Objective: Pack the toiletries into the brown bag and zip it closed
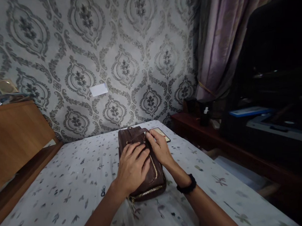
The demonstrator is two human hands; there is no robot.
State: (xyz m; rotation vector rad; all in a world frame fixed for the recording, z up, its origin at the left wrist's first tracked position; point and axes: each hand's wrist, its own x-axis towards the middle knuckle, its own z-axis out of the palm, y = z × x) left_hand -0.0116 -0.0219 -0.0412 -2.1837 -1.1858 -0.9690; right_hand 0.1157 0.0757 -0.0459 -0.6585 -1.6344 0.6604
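Note:
A brown leather-look bag (147, 189) with gold-coloured zippers lies on the patterned bedsheet (94, 190). My left hand (133, 166) rests on the bag's upper face, palm down and fingers extended. At the bag's upper right edge, my right hand (159, 146) has its thumb and fingers closed together on a part of the bag; exactly which part is hidden. A front pocket zipper (153, 166) curves down between my hands, its teeth showing. Another zipper (147, 193) runs along the near end. Just beyond my right hand lies a phone (163, 134) with a lit screen, partly covered.
A wooden headboard-like panel (20, 140) stands at the left. To the right is a dark red shelf (187, 123) with a small dropper bottle (205, 116) and a dark screen. Purple curtains (220, 38) hang beside the patterned wall (128, 67).

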